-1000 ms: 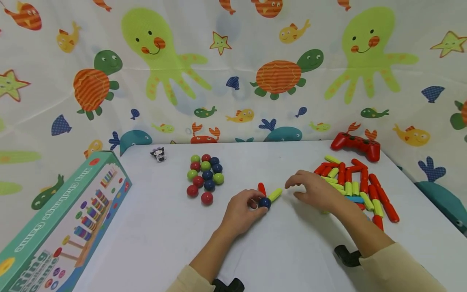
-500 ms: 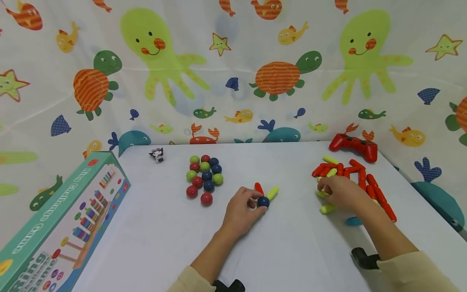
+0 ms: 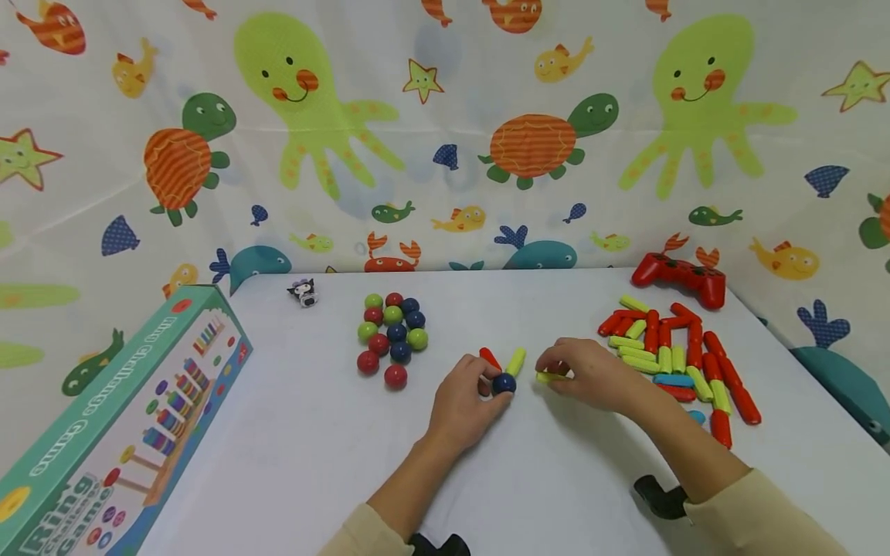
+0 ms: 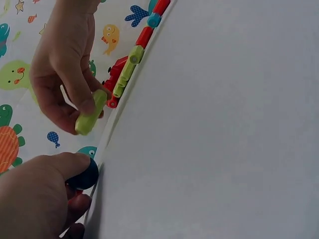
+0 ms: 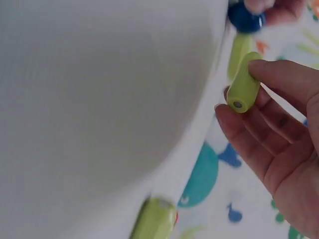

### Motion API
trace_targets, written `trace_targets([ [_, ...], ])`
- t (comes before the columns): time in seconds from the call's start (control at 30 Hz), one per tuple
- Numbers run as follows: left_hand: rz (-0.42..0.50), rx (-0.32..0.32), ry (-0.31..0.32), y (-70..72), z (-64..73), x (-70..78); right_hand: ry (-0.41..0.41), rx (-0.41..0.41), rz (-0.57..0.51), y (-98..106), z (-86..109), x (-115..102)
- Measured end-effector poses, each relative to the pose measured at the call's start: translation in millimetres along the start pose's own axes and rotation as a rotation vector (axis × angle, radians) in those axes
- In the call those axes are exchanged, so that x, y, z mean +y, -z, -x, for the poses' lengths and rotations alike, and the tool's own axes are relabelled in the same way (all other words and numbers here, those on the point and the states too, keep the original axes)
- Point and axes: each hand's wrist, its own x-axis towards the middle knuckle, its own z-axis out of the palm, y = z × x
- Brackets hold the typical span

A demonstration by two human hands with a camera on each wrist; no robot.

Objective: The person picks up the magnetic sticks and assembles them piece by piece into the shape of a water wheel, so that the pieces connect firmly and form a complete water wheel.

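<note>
My left hand (image 3: 464,395) pinches a dark blue ball (image 3: 504,383) between thumb and fingers, low over the white table. Touching that ball on its far side are a red rod (image 3: 490,357) and a yellow-green rod (image 3: 516,361), spread in a V. Just to the right, my right hand (image 3: 591,372) holds another yellow-green rod (image 5: 243,83) between thumb and fingertips, apart from the ball. A small grey disc shows in this rod's end in the right wrist view. In the left wrist view, the blue ball (image 4: 85,175) partly hides behind the left thumb.
Several red, green and blue balls (image 3: 395,377) lie together left of the hands. Red, yellow-green and blue rods (image 3: 695,347) spread at right, near a red game controller (image 3: 677,279). A game box (image 3: 132,417) stands at left; a small figurine (image 3: 303,293) sits at the back.
My right hand went right to the rod pile and came back toward the ball with a yellow-green rod. The left hand stays; the two rods on its ball have swung slightly left.
</note>
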Motion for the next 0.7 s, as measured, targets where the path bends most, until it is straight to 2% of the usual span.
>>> trace_targets([
  [0.2,-0.077,0.032,-0.028,-0.7,1.9,2.7,0.099,-0.018,0.039,-16,-15.2,-13],
  [0.47,-0.232,0.099,-0.136,-2.1,5.3,8.1,0.089,0.004,0.063,-21,-20.3,-11],
  [0.7,-0.319,0.101,-0.214,1.1,5.7,12.3,0.082,0.006,0.079,-22,-22.5,-10],
])
